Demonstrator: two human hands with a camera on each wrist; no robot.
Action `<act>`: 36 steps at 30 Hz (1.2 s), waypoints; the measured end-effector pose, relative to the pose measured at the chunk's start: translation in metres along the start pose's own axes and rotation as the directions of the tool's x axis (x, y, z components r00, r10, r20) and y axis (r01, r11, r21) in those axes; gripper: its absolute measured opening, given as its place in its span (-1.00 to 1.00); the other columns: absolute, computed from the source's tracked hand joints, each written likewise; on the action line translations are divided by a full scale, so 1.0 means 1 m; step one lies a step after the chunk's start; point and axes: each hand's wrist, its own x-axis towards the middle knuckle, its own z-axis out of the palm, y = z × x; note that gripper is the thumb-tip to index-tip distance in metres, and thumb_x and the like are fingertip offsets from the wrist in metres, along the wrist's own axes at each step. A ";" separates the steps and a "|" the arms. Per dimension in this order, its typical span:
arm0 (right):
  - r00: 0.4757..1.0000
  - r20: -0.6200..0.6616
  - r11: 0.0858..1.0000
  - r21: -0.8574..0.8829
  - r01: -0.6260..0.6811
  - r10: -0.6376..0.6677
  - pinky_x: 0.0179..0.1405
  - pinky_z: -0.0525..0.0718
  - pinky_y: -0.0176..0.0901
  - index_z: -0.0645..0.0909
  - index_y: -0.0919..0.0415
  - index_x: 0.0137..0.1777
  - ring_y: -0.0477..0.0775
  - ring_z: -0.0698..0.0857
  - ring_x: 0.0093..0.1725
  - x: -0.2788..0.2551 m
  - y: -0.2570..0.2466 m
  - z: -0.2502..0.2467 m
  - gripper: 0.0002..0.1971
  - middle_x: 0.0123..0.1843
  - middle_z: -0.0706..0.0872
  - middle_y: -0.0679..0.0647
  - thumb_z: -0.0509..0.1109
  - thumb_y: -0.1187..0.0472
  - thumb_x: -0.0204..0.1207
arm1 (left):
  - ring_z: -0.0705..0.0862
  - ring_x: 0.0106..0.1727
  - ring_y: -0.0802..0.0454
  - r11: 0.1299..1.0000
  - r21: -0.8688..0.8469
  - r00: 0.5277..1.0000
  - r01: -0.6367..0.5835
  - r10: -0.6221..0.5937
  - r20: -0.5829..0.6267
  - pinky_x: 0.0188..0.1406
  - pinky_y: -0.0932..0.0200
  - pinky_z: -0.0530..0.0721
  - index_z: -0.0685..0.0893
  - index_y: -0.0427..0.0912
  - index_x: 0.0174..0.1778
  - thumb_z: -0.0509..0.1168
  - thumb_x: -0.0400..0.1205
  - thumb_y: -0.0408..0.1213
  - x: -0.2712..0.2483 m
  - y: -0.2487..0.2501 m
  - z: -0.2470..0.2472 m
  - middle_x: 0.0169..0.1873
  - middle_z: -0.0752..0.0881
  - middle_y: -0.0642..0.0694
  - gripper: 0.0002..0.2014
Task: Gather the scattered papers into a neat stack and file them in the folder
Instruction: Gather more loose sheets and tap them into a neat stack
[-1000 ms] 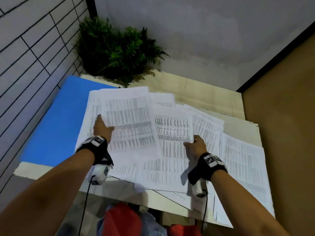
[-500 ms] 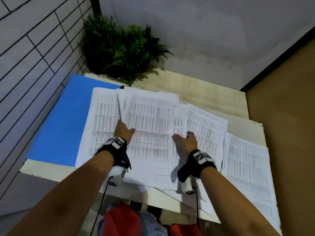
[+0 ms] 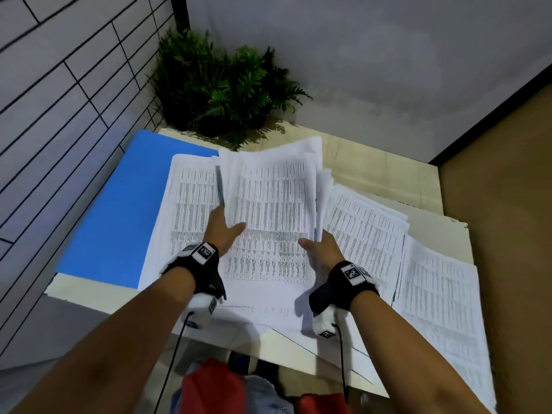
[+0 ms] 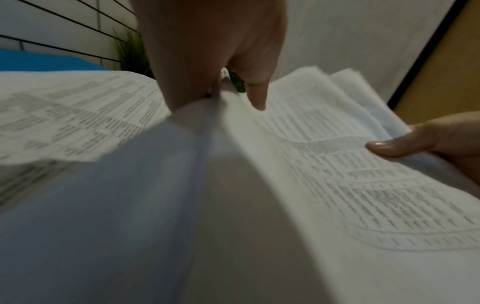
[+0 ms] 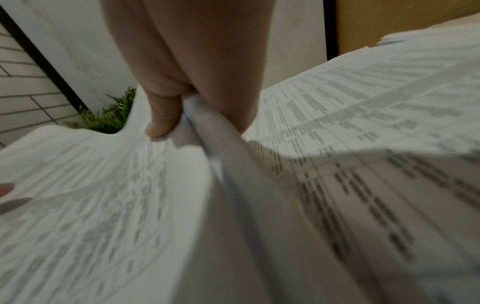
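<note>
Held bundle: a bundle of printed sheets [image 3: 270, 222] is being held between both hands above the middle of the counter [image 3: 385, 168], its side edges curling upward.
Left hand: the left hand [image 3: 220, 227] is gripping the bundle's left edge, thumb lying on the top sheet, fingers hidden beneath; the left wrist view is showing the thumb [image 4: 255, 96] pressing onto the paper.
Right hand: the right hand [image 3: 321, 249] is gripping the bundle's right edge, thumb on top, fingers tucked under; the right wrist view is showing the edge being pinched.
Loose papers: further printed papers [image 3: 430, 279] are lying overlapped to the right of the bundle, reaching past the counter's near edge; another sheet [image 3: 185, 204] is lying flat to the left, under the left hand.
Folder: the blue folder [image 3: 119, 204] is lying flat at the counter's left side, its right portion covered by that left sheet.
Plant: a green plant [image 3: 221, 85] is standing at the far corner, just beyond the folder.
</note>
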 end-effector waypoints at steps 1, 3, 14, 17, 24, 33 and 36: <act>1.000 0.018 0.999 0.038 0.019 -0.020 -0.01 0.63 -0.19 0.45 0.37 0.27 0.16 0.61 0.04 -0.003 -0.003 -0.005 -0.68 -0.05 0.63 0.15 0.35 0.41 0.53 | 0.47 0.42 -0.23 0.999 -0.049 0.999 -0.022 0.020 -0.041 0.39 -0.09 0.48 0.25 -0.20 0.51 0.37 0.53 -0.20 0.001 0.001 -0.003 0.43 0.41 -0.26 -0.35; 0.995 0.033 0.993 0.079 0.088 -0.091 -0.26 0.67 -0.45 0.47 0.38 0.13 0.06 0.63 -0.15 -0.010 -0.013 -0.013 -0.79 -0.22 0.61 0.10 0.34 0.44 0.52 | 0.41 0.49 -0.12 0.983 -0.179 0.997 -0.052 0.042 -0.060 0.50 -0.12 0.38 0.19 -0.04 0.54 0.41 0.48 -0.11 0.000 0.004 -0.012 0.49 0.40 -0.13 -0.25; 0.851 -0.010 0.843 0.135 0.521 -0.524 -0.28 0.70 -0.44 0.64 0.19 -0.18 -0.29 0.76 -0.38 -0.049 -0.073 -0.047 -0.81 -0.46 0.79 -0.22 0.44 0.50 0.38 | 0.68 -0.44 0.37 0.882 -0.418 0.976 -0.216 0.198 -0.087 -0.12 0.23 0.71 0.58 -0.34 -0.16 0.44 0.45 -0.38 -0.046 0.097 -0.043 -0.36 0.65 -0.05 -0.82; 0.799 0.007 0.791 0.154 0.593 -0.601 -0.12 0.74 -0.42 0.64 0.18 -0.04 -0.28 0.78 -0.24 -0.062 -0.081 -0.053 -0.71 -0.30 0.82 -0.20 0.47 0.53 0.34 | 0.74 -0.28 0.37 0.851 -0.433 0.951 -0.298 0.304 -0.057 -0.02 0.30 0.69 0.66 -0.23 -0.03 0.58 0.24 -0.27 -0.066 0.110 -0.051 -0.29 0.77 0.18 -0.58; 0.789 0.000 0.776 0.181 0.605 -0.615 -0.28 0.71 -0.44 0.65 0.28 -0.02 -0.29 0.77 -0.30 -0.074 -0.083 -0.058 -0.76 -0.35 0.83 -0.23 0.45 0.50 0.35 | 0.79 -0.13 0.21 0.845 -0.404 0.911 -0.351 0.407 0.059 -0.01 0.17 0.77 0.67 0.05 -0.12 0.59 -0.02 0.20 -0.087 0.124 -0.051 -0.27 0.83 0.13 -0.41; 0.706 0.000 0.685 0.246 0.686 -0.708 -0.27 0.69 -0.47 0.63 0.18 -0.13 -0.30 0.74 -0.30 -0.095 -0.096 -0.070 -0.68 -0.29 0.79 -0.09 0.47 0.60 0.28 | 0.73 -0.01 0.24 0.746 -0.456 0.824 -0.485 0.565 0.047 -0.08 0.38 0.71 0.66 0.11 0.04 0.60 -0.01 0.09 -0.106 0.135 -0.057 -0.11 0.81 0.15 -0.34; 0.735 0.005 0.718 0.217 0.661 -0.678 -0.32 0.69 -0.45 0.62 0.18 -0.17 -0.33 0.74 -0.35 -0.094 -0.095 -0.065 -0.72 -0.22 0.73 0.06 0.45 0.57 0.32 | 0.74 -0.04 0.20 0.794 -0.425 0.843 -0.434 0.525 0.121 -0.05 0.27 0.73 0.67 0.11 0.01 0.59 -0.07 0.21 -0.103 0.133 -0.048 -0.11 0.77 0.09 -0.29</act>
